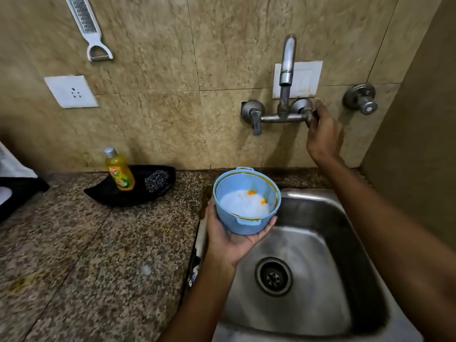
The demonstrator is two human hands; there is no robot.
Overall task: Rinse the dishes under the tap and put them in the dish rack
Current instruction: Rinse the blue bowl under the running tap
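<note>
Left hand: the left hand (232, 233) is under a blue bowl (246, 199). The palm and curled fingers cup the bowl from below, and the thumb lies along its left side.
Right hand: the right hand (323, 134) is up at the wall. Its fingers are bent round the right knob of the tap (286, 77) and hide most of that knob.
Blue bowl: it is held up over the left edge of the sink (320, 243), tipped a little toward the camera. Inside is white foamy water with small orange bits. There is an orange smear along the rim.
Tap: it is grey metal and sticks out of the wall above the sink. The left knob (255, 117) hangs free. You cannot tell if water comes out.
Sink: it is shiny steel with a round drain (273, 276) in the middle.
Counter: the speckled stone counter (98, 243) is left of the sink.
Soap bottle: a yellow soap bottle (120, 170) stands on a black tray (133, 186) at the back of the counter.
Scrubber: a grey wire scrubber (156, 180) lies on the same tray, just beside the bottle.
Wall: a white grater (86, 25) hangs up high on the left. A white socket (71, 91) is below it. One more round knob (361, 98) is on the wall far right.
</note>
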